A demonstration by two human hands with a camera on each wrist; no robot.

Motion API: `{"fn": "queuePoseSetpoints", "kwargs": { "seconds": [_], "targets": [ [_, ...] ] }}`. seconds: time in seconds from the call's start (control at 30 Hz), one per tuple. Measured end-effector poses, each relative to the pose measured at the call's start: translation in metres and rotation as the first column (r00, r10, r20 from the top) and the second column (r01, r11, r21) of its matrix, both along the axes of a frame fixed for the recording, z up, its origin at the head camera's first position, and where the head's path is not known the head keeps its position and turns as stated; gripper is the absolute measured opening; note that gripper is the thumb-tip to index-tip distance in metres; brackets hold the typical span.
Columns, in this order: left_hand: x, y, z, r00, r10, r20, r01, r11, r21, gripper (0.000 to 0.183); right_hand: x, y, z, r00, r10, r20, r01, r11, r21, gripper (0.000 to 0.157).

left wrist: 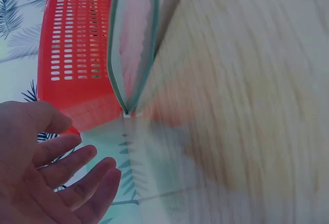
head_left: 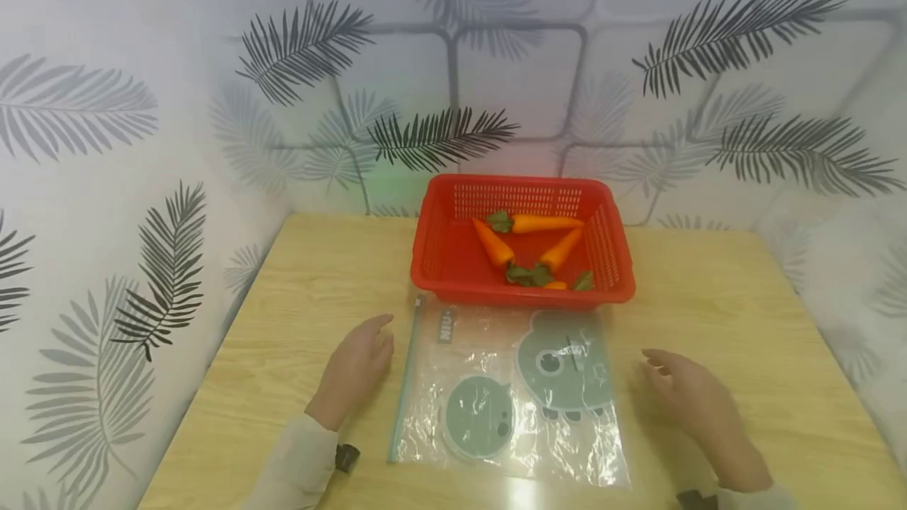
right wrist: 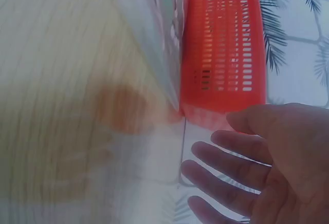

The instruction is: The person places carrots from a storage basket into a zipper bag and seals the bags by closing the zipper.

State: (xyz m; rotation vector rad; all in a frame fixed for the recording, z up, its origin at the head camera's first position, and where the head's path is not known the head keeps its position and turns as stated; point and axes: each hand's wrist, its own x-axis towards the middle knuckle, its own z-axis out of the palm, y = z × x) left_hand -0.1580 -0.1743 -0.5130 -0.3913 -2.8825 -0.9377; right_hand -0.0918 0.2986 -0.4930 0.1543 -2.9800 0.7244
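A clear zip bag [head_left: 482, 360] with green cartoon prints lies flat on the table, its green zip edge to the left. Behind it stands a red plastic basket [head_left: 524, 295] holding several carrots [head_left: 546, 223] with green leafy tops. To the left of the bag is my left hand [head_left: 357, 368], holding nothing, its fingers relaxed; the left wrist view shows the fingers [left wrist: 77, 193] spread and loosely bent. My right hand [head_left: 690, 396] is on the bag's other side, apart from it and holding nothing. Its fingers [right wrist: 226, 167] are loosely extended in the right wrist view.
The light wooden table [head_left: 298, 274] meets a wall [head_left: 397, 69] with a leaf pattern at its back edge. The basket stands close to that wall and touches or nearly touches the bag's far edge.
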Motion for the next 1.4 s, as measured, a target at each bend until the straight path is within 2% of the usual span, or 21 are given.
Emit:
{"fn": "queuePoseSetpoints", "kwargs": {
  "seconds": [0.13,0.3,0.57,0.7,0.9,1.03,1.17,1.4],
  "targets": [
    [-0.001,0.005,0.006,0.998,0.024,0.061,-0.027,0.998,0.052,0.036,0.003,-0.012,0.006,1.000,-0.002,-0.013,0.002,0.999,-0.046,0.032],
    [0.001,0.010,0.008,0.990,0.058,0.127,-0.073,0.991,0.110,0.035,0.005,-0.032,0.011,0.999,0.028,0.017,-0.026,0.994,-0.106,0.026],
    [0.009,0.014,0.006,0.976,0.100,0.192,-0.132,0.977,0.164,0.031,0.003,-0.064,0.006,0.994,0.101,0.032,-0.095,0.985,-0.146,0.017],
    [0.015,0.015,0.002,0.974,0.108,0.197,-0.141,0.976,0.166,0.028,0.000,-0.079,0.000,0.987,0.157,0.030,-0.153,0.982,-0.108,0.015],
    [0.013,0.012,-0.001,0.973,0.099,0.210,-0.141,0.971,0.193,0.027,-0.005,-0.110,-0.002,0.981,0.189,0.033,-0.183,0.975,-0.129,0.013],
    [0.016,0.014,-0.002,0.973,0.078,0.217,-0.130,0.963,0.234,0.027,-0.007,-0.130,-0.006,0.975,0.221,0.007,-0.218,0.965,-0.148,0.013],
    [0.022,0.016,-0.003,0.977,0.048,0.207,-0.106,0.954,0.280,0.028,-0.011,-0.148,-0.009,0.973,0.230,0.008,-0.226,0.960,-0.163,0.011],
    [0.028,0.021,-0.006,0.981,0.055,0.186,-0.108,0.952,0.285,0.026,-0.018,-0.176,-0.014,0.966,0.254,0.056,-0.240,0.952,-0.191,0.008]
  ]
}}
